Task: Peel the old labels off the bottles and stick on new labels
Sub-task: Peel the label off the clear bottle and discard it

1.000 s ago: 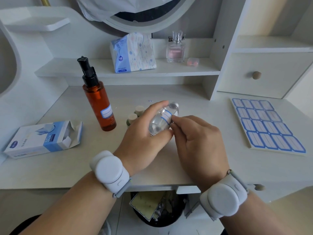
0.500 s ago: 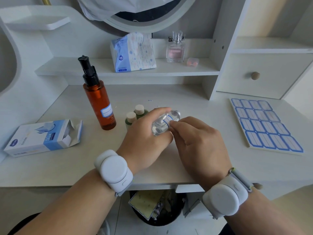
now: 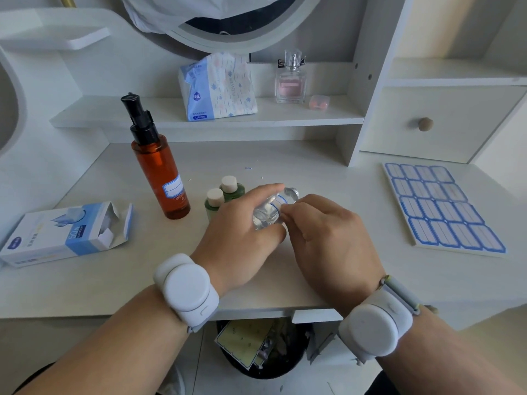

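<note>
Left hand [image 3: 242,238] grips the clear bottle [image 3: 269,210]; right hand [image 3: 328,238] pinches its label [image 3: 278,201]; amber pump bottle [image 3: 159,178] already labelled, green bottles [image 3: 224,195] left.

A white desk [image 3: 114,280] with a shelf [image 3: 285,118], drawer [image 3: 427,124] and round mirror [image 3: 228,38], daylit.
</note>
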Action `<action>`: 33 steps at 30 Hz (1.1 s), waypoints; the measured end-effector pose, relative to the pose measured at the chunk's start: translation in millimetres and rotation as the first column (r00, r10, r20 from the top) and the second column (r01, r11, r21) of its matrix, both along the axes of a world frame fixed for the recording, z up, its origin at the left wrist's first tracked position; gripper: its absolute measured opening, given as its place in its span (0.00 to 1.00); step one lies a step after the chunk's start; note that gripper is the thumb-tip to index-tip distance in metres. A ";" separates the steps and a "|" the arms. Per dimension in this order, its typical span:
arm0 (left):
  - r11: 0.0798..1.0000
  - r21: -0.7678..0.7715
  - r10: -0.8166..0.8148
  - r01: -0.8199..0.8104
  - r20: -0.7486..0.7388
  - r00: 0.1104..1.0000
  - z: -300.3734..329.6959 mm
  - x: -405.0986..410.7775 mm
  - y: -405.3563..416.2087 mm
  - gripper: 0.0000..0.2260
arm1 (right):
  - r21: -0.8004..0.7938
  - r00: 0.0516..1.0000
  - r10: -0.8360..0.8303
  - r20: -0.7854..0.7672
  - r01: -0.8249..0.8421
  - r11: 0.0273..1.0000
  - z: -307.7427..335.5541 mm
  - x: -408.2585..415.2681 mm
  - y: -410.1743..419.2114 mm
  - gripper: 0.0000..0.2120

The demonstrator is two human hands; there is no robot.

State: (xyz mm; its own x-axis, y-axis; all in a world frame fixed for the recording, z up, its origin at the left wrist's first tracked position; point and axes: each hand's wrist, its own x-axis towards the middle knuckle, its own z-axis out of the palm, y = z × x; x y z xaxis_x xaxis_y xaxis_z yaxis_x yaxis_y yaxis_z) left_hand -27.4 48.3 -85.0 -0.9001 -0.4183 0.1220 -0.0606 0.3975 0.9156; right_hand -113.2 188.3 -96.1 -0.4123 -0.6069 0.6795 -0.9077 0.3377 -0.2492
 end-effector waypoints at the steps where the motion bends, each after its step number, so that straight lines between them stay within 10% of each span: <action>1: 1.000 0.002 0.005 -0.005 -0.002 1.000 -0.2 -0.2 -0.5 0.29 | 0.000 1.000 0.003 0.000 -0.003 1.000 0.4 0.5 -0.4 0.02; 33: 0.997 0.074 0.032 -0.030 -0.024 0.999 7.3 1.4 1.5 0.27 | -0.172 0.984 0.127 0.126 -0.105 0.980 4.4 -0.7 2.1 0.05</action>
State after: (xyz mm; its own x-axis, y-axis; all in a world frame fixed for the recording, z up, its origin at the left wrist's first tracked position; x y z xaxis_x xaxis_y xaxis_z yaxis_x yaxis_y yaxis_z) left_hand -26.0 49.8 -77.7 -0.8833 -0.4550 0.1126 -0.0483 0.3273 0.9437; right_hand -113.9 190.5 -91.7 -0.4405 -0.5410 0.7164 -0.8923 0.1764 -0.4155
